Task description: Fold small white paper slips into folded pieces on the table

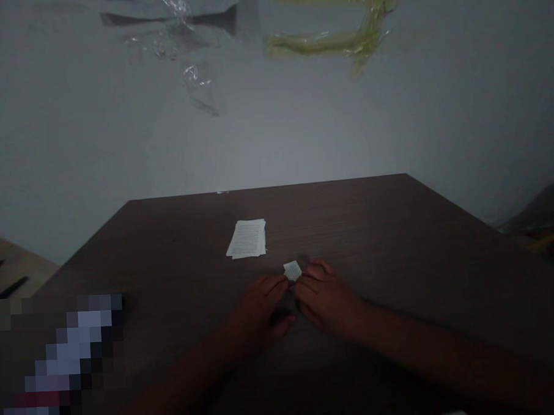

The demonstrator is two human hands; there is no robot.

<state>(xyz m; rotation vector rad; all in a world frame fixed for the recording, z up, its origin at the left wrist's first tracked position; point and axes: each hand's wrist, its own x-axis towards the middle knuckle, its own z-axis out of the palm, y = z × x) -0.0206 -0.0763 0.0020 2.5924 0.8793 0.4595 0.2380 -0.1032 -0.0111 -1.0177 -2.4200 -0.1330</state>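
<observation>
A small piece of folded paper [292,270] with faint print lies on the brown table [351,216], right in front of my fingers. My left hand [265,309] has its fingertips on the paper's lower left edge, with the thumb set lower and apart from them. From the right, my right hand [325,298] holds the paper's lower right side with bent fingers. The two hands almost meet there, and they cover the lower part of the paper. Up and to the left lies a loose stack of printed sheets [247,238], which neither hand touches.
The table's far edge runs along a grey wall [273,128] bearing clear tape and yellow tape [325,43]. A white scrap [222,192] lies at that edge. A blurred, pixelated area [72,351] covers the lower left. Dim items [548,220] stand beyond the table's right side.
</observation>
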